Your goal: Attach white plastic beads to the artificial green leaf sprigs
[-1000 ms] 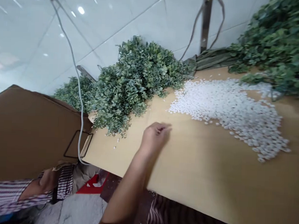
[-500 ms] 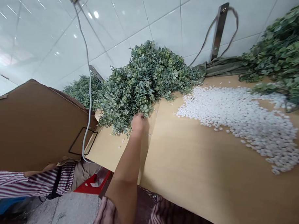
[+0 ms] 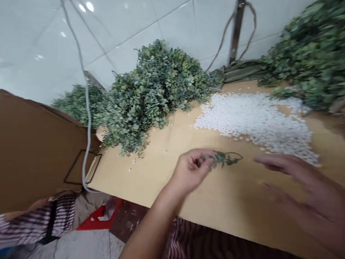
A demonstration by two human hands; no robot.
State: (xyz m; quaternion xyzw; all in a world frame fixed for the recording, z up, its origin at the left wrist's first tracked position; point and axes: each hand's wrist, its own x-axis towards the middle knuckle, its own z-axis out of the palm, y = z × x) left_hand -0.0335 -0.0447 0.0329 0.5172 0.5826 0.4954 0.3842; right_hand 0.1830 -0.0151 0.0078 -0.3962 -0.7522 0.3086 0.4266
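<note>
My left hand pinches a small green leafy sprig just above the tan tabletop. My right hand comes in from the right, blurred by motion, fingers stretched out toward the sprig with nothing in them. A big heap of green artificial foliage lies behind and left of my left hand. A wide spread of small white round pieces covers the table beyond both hands.
A brown cardboard box stands at the left with a grey cable hanging over it. Another person's striped sleeve shows at the lower left. More foliage fills the back right. White tiled wall behind.
My left hand has come back from the foliage heap with a sprig in it. My right hand has entered from the right, reaching toward the sprig.
</note>
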